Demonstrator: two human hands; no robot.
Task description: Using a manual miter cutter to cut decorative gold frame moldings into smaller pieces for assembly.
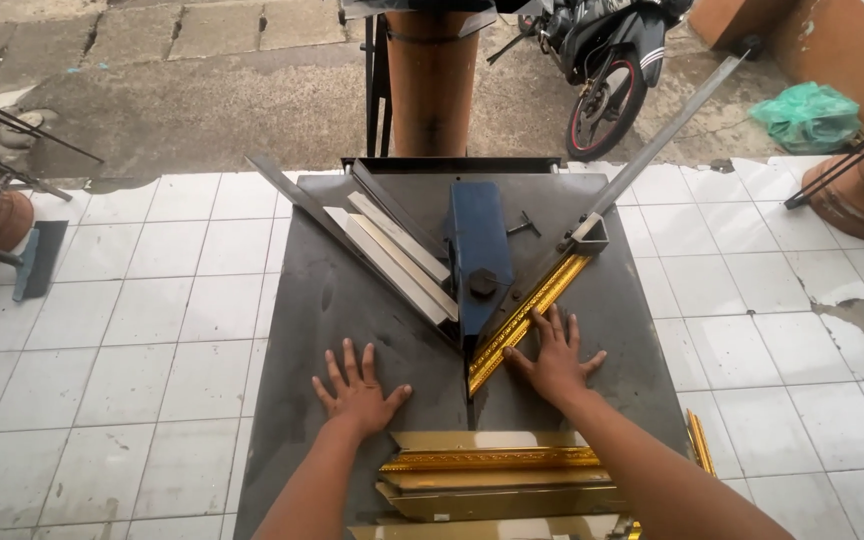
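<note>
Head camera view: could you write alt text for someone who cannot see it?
A person's right hand presses a gold ornate frame moulding against a blue cutting head on a dark metal table, while the left hand lies flat on the table. More gold mouldings are stacked near the body; a motorcycle stands behind.

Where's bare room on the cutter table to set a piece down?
Free: dark table left of the left hand, below the pale strips; also right of the right hand. Crowded: blue cutter head, gold moulding, stacked gold frame pieces at the near edge.
</note>
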